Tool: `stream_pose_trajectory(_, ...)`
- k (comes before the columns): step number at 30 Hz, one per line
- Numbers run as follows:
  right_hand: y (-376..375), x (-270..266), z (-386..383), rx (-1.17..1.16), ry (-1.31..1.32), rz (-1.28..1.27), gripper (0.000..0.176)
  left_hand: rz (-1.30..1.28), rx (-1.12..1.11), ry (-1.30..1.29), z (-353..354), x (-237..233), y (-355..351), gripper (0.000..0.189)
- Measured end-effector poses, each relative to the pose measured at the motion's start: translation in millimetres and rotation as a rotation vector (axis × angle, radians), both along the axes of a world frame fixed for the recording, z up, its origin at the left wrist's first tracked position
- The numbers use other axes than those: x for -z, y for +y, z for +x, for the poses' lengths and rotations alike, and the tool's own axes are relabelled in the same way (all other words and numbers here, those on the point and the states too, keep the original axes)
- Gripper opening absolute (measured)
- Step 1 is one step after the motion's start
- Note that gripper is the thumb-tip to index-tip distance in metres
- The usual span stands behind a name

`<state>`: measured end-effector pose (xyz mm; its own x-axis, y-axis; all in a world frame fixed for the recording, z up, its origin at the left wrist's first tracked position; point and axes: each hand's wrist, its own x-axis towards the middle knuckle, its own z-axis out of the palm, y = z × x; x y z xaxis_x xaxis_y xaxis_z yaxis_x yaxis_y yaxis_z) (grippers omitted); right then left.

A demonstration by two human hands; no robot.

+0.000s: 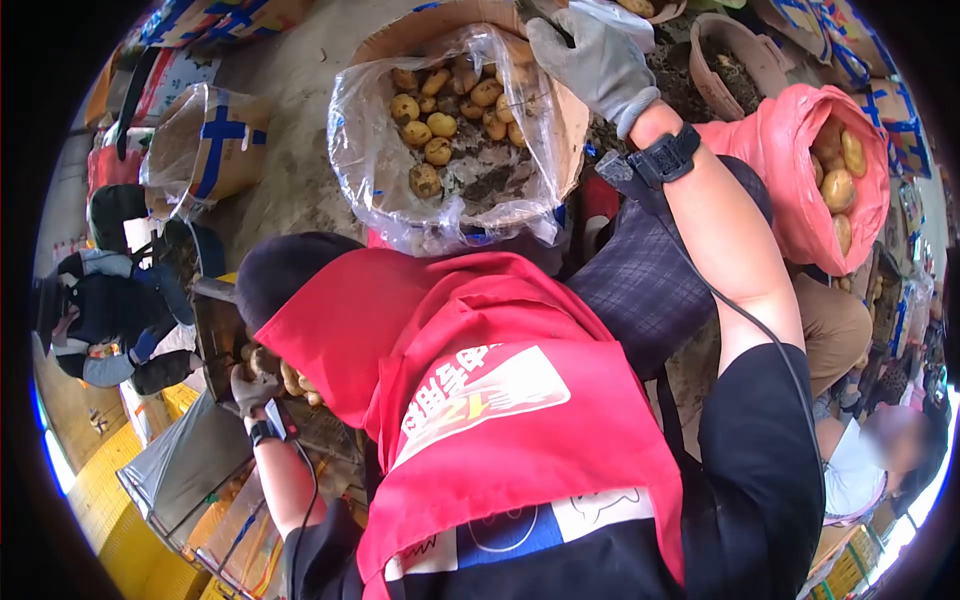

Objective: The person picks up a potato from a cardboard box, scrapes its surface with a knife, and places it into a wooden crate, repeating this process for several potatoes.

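Observation:
My left hand (256, 390), in a dirty grey glove, is at the left over a heap of potatoes (292, 380) beside my apron. Its fingers curl against a dark, soil-covered potato (265, 362); part of the grip is hidden. My right hand (600, 70), also gloved in grey, reaches to the far right rim of a round cardboard container (400, 40). Its fingers are stretched out and apart from the thumb, with nothing visible in them. Inside the container, a clear plastic liner (360, 150) surrounds several potatoes (440, 124) and loose soil.
On the right stands a pink sack (740, 135) of potatoes, near a brown tub (765, 65). A taped carton (235, 150) is at the left. Other people (120, 310) sit at left and right. Yellow crates (130, 500) lie lower left. A cable (745, 310) runs along my right arm.

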<state>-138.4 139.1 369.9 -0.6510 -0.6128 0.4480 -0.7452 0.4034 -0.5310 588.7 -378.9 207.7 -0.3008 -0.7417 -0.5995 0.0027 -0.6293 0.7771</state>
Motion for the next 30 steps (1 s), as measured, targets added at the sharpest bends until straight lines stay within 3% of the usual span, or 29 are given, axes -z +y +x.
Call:
stream_pose_trajectory(1,-2,-6,8,0.036,-0.013,-0.053,0.027,-0.151,0.280,-0.134,-18,-20,-4,0.052)
stream_pose_trajectory(2,-3,-13,14,0.070,-0.027,-0.102,0.026,-0.643,0.824,-0.633,-64,-67,13,0.053)
stream_pose_trajectory(3,-4,-20,15,0.117,-0.135,-0.044,0.029,-1.247,1.165,-1.190,-131,-130,47,0.055)
stream_pose_trajectory(4,-6,-23,18,0.122,-0.145,-0.031,0.029,-1.547,1.207,-1.273,-180,-160,57,0.049)
stream_pose_trajectory(6,-9,-28,21,-0.052,-0.466,-0.373,0.030,-2.201,1.253,-1.602,-281,-214,68,0.046)
stream_pose_trajectory(7,-7,-36,21,0.064,-0.235,-0.169,0.027,-2.530,1.226,-1.472,-325,-230,61,0.045)
stream_pose_trajectory(9,-9,-41,21,0.072,-0.199,-0.169,0.026,-1.384,1.064,-0.371,-423,-230,100,0.048)
stream_pose_trajectory(10,-9,-43,22,0.077,-0.171,-0.162,0.026,-0.973,1.076,-0.215,-462,-215,110,0.050)
stream_pose_trajectory(11,-8,-54,25,0.062,-0.372,-0.161,0.024,-0.700,1.122,-0.194,-497,-197,126,0.052)
stream_pose_trajectory(12,-9,-50,25,0.123,-0.151,-0.153,0.024,-0.435,1.134,-0.203,-532,-178,142,0.055)
stream_pose_trajectory(13,-7,-46,22,0.082,-0.139,-0.214,0.025,-0.316,1.197,-0.332,-563,-149,163,0.057)
stream_pose_trajectory(14,-5,-43,18,0.040,-0.127,-0.277,0.029,-0.388,1.354,-0.523,-583,-104,172,0.067)
stream_pose_trajectory(16,-1,-43,18,0.138,-0.144,-0.038,0.026,-0.927,1.719,-0.966,-611,8,182,0.076)
stream_pose_trajectory(20,9,-41,6,0.157,-0.174,0.067,0.018,-0.993,1.879,-1.137,-629,86,232,0.082)
stream_pose_trajectory(22,12,-39,-1,0.178,-0.250,0.115,0.017,-0.990,1.929,-1.183,-630,103,241,0.081)
stream_pose_trajectory(24,16,-35,-5,0.172,-0.284,0.127,0.016,-0.934,1.702,-1.194,-627,111,249,0.080)
stream_pose_trajectory(26,15,-32,-5,0.185,-0.288,0.105,0.016,-0.930,1.724,-1.241,-622,113,249,0.075)
stream_pose_trajectory(29,13,-37,-3,0.190,-0.247,0.120,0.017,-1.004,1.639,-1.120,-611,135,231,0.073)
stream_pose_trajectory(30,13,-39,-1,0.188,-0.236,0.143,0.018,-0.890,1.601,-0.938,-613,135,225,0.070)
